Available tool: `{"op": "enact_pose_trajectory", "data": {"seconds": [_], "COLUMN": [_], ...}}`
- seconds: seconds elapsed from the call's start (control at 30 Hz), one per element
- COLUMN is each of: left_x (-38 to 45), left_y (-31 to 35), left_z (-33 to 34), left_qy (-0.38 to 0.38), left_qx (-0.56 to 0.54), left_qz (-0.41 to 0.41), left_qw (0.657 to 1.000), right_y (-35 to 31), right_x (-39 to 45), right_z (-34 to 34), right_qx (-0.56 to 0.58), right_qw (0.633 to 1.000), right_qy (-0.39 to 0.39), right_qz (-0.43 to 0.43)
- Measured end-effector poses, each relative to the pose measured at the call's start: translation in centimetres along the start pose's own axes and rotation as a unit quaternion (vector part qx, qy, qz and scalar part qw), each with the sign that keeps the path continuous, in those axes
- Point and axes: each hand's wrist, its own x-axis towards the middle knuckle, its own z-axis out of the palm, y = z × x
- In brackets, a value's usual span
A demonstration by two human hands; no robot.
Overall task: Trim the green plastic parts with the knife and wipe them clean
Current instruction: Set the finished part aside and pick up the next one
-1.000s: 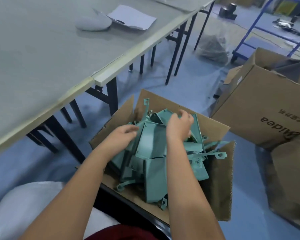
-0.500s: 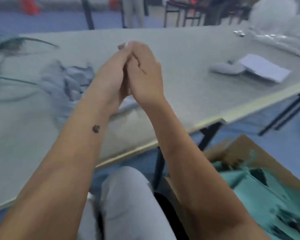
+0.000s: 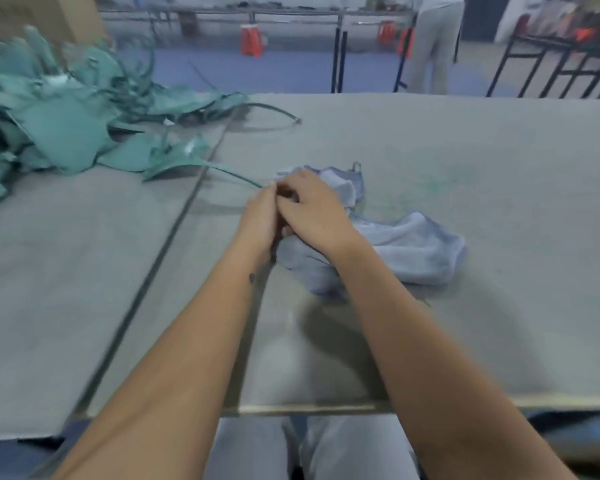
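Nearest in, the person's two forearms reach out over the near edge of the desk point(image 3: 499, 202), and the hands meet above its middle. The left hand point(image 3: 262, 216) is curled, fingers tucked in against the right; whether it holds anything is hidden. The right hand point(image 3: 314, 206) lies over the top, fingers bent down onto the bunched blue cloth point(image 3: 406, 251), which spreads to the right just beneath and beside both hands. No knife shows anywhere.

A thin green stem runs from the fingertips back and left to the nearest green part point(image 3: 174, 164); contact with the left hand looks likely, but blur makes it hard to be sure. Farther off, at the far left, sits the heap of green plastic parts point(image 3: 59, 112), piled loosely with long curved stems sticking out.

These parts look light and fairly stiff in the flat body, springy in the stems. The broad flat panel seems the safer place to grip; the stem would likely flex and whip. The cloth looks soft and limp and would bunch easily in the hand.
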Motion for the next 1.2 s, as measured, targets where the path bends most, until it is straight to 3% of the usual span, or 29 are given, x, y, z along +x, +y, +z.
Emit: {"op": "enact_pose_trajectory", "data": {"seconds": [0.07,0.2,0.33,0.4,0.53,0.63,0.73,0.8,0.87,0.93,1.03,1.13,1.2], "left_x": [0.7,1.1,1.8,2.3,4.0,4.6,5.5,6.3,6.9,7.1,7.2,7.0,6.6], "left_y": [-0.3,0.2,1.0,1.3,1.5,0.9,0.7,1.3,2.0,2.1,1.2,-0.4,-0.8], "left_z": [-0.4,-0.6,-0.5,-0.9,-3.0,-4.0,-3.8,-3.6,-3.4,-3.2,-3.4,-4.4,-4.6], "left_qy": [-0.005,-0.01,0.041,0.075,0.166,0.145,0.126,0.101,0.084,0.102,0.162,0.219,0.227], "left_qx": [-0.042,-0.043,0.102,0.11,0.073,0.052,0.033,0.054,0.067,0.05,-0.007,-0.008,-0.014], "left_qz": [-0.013,-0.071,0.037,0.054,0.064,0.072,0.064,0.015,-0.038,-0.056,-0.004,0.079,0.098], "left_qw": [0.999,0.997,0.993,0.99,0.981,0.985,0.989,0.993,0.993,0.992,0.987,0.972,0.969], "right_y": [0.4,1.3,0.7,0.5,1.6,3.1,4.0,3.5,2.3,0.5,-2.7,-3.7,-2.8], "right_x": [-0.5,-1.7,-0.7,0.0,1.1,1.7,1.9,1.8,1.5,0.8,-1.1,-2.1,-1.8], "right_z": [-0.6,-2.0,-1.7,-2.5,-7.6,-11.9,-13.2,-12.0,-9.7,-7.0,-2.8,-0.5,-0.1], "right_qx": [-0.047,-0.19,-0.21,-0.2,-0.173,-0.212,-0.307,-0.338,-0.299,-0.186,-0.03,0.036,0.009], "right_qw": [0.999,0.977,0.976,0.979,0.98,0.953,0.929,0.919,0.942,0.98,0.999,0.999,0.996], "right_qy": [0.005,-0.081,-0.059,-0.046,0.101,0.213,0.163,0.108,0.08,0.052,0.029,-0.005,0.003], "right_qz": [0.015,0.048,-0.008,-0.011,0.022,0.025,0.124,0.173,0.126,0.052,-0.033,0.025,0.087]}}
